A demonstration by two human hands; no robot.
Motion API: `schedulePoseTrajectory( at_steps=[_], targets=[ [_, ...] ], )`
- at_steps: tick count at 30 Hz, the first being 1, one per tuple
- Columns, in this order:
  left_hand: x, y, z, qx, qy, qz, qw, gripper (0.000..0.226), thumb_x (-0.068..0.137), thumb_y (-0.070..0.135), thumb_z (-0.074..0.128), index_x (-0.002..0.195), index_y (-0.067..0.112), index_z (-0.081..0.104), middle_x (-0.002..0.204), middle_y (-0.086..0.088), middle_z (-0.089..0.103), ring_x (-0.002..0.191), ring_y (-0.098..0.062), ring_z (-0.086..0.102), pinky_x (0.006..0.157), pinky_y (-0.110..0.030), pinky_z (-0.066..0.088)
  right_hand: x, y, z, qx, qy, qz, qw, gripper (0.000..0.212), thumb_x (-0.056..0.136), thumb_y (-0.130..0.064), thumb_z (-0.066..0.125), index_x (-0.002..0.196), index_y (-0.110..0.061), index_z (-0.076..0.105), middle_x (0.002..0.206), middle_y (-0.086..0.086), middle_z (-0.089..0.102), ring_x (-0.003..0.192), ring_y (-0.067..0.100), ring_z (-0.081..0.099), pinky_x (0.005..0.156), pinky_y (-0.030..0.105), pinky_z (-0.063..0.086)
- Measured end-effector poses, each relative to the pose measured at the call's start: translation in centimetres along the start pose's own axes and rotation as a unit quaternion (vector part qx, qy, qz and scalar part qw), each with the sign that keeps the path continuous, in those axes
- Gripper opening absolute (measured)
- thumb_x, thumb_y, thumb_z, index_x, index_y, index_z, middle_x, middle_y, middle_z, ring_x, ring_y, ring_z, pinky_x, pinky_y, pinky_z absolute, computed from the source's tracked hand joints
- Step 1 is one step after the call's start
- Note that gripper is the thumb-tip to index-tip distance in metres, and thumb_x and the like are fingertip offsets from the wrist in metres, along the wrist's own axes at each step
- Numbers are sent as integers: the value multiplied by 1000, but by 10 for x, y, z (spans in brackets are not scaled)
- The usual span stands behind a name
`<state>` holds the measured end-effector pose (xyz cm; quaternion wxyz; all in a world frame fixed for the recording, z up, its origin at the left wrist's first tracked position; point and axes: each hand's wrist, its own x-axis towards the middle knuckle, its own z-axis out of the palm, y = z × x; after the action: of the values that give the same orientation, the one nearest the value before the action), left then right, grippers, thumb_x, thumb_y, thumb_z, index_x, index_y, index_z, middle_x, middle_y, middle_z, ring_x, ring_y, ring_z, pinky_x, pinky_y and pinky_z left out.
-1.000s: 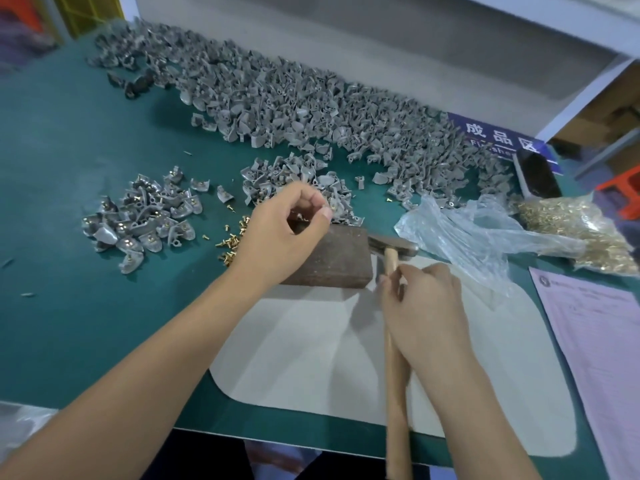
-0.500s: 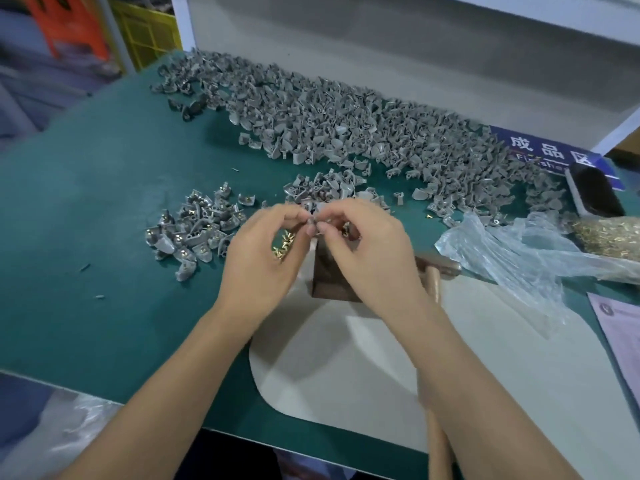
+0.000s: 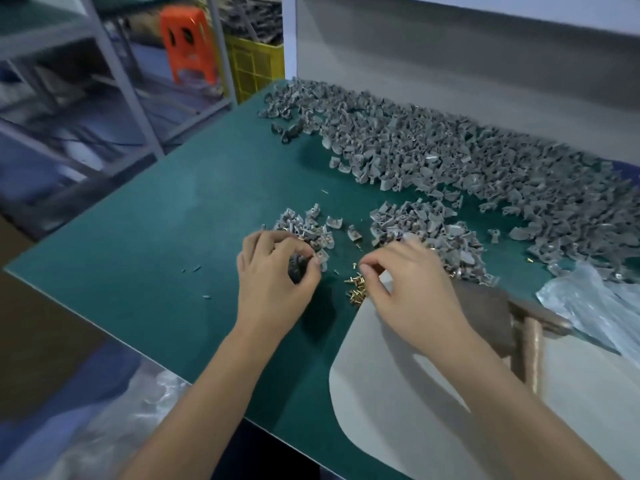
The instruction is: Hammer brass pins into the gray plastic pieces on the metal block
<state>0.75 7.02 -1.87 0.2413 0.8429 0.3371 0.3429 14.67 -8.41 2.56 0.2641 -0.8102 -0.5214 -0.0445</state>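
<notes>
The left hand's fingers curled round a dark gray piece, seemingly to ready it for pinning. The right hand's fingers pinched at the loose brass pins just left of the metal block; whether they held one was unclear. The hammer lay against the block's right side on the bench.

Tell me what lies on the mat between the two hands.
In the head view, between the left hand and the right hand lies bare green mat with a small scatter of brass pins, close against the right hand's fingertips.
</notes>
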Motion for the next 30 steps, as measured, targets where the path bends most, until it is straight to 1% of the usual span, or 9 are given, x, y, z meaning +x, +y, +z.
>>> schedulePoseTrajectory(
  at_steps=[2,6,12,16,19,21,24,27,30],
  targets=[
    [-1,0,0,-18,0,11,1000,7,85,32,75,89,29,70,113,10,59,122,-17,42,107,-40,37,0,0,1,-4,3,1,1000,12,98,-25,64,98,-20,75,92,-7,69,92,20,54,85,46,49],
    [-1,-1,1,-5,-25,38,999,11,85,33,77,90,26,71,116,9,59,124,-20,44,109,-42,38,1,2,0,26,8,11,1000,12,100,-26,64,97,-21,75,91,-10,67,91,19,54,87,44,47],
    [0,1,2,34,-10,12,999,13,84,36,72,91,27,68,116,9,58,127,-22,43,109,-45,38,2,2,0,31,-6,14,999,10,100,-26,65,97,-23,74,93,-10,69,93,18,54,88,40,44],
    [1,4,2,37,-18,15,999,34,83,44,60,114,31,57,132,10,52,138,-19,35,114,-42,33,2,2,-1,28,-17,14,999,11,100,-28,64,98,-24,74,94,-9,69,94,18,54,89,40,43],
    [2,7,4,58,-66,13,996,53,86,53,55,135,37,49,154,6,40,154,-21,16,125,-48,18,2,1,-2,28,-19,16,999,12,100,-28,63,97,-24,73,93,-9,69,94,19,53,89,41,42],
    [2,7,6,93,-84,3,992,64,85,59,53,144,37,43,161,3,34,157,-22,7,127,-53,6,2,2,-1,23,-18,16,999,12,100,-28,62,98,-25,73,94,-9,69,95,19,53,89,41,42],
    [4,5,5,117,-75,-25,990,73,84,65,54,149,36,39,163,2,32,159,-25,3,126,-56,-4,2,2,-1,24,-16,14,999,11,100,-28,62,98,-25,73,93,-10,69,94,19,54,89,43,43],
    [6,2,6,113,-71,-52,990,78,83,71,54,150,35,37,163,3,33,159,-25,4,126,-59,-3,2,2,0,19,-16,14,1000,11,100,-28,62,98,-25,73,94,-10,68,95,18,54,90,42,44],
    [5,0,9,111,-72,-56,990,78,84,68,61,150,32,38,163,0,35,158,-25,6,127,-56,2,4,2,1,21,-22,21,999,12,99,-26,62,104,-23,73,98,-7,68,98,21,56,93,42,44]
  ],
)
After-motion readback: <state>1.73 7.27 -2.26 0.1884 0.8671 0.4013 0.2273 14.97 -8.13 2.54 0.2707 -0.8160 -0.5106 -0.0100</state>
